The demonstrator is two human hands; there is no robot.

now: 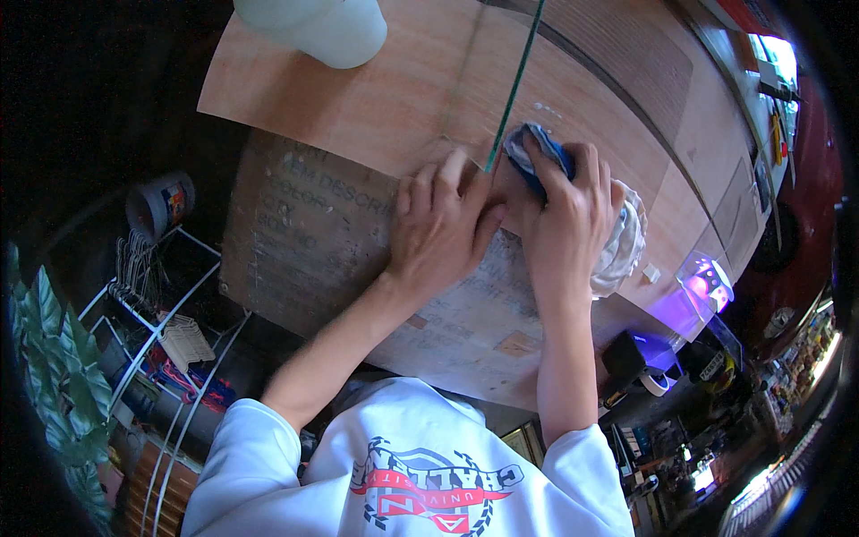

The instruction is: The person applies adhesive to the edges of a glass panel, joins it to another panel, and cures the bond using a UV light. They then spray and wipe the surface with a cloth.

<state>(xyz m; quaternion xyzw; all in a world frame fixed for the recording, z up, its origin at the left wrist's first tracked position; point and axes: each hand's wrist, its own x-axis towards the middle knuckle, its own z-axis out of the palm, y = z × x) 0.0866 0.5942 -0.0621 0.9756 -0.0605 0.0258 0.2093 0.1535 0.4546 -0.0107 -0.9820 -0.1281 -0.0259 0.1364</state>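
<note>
A glass pane (515, 88) with a green edge stands nearly edge-on to me, its near corner over the wooden board (385, 116). At that corner is my left hand (438, 219), its fingers bent round the lower edge and its thumb pointing right. My right hand (568, 210) grips a bunched blue and white cloth (537, 148) just right of the glass edge. Beside that hand's wrist lies a crumpled white cloth (629, 240); whether it joins the blue one is hidden. My right palm hides part of both.
A whitish rounded container (344, 36) stands at the far left of the board. Printed brown sheeting (304, 224) covers the near side. To the right are a purple-lit lamp (707, 285) and a black box (637, 356). A white wire rack (183, 234) stands left, near a leafy plant (63, 349).
</note>
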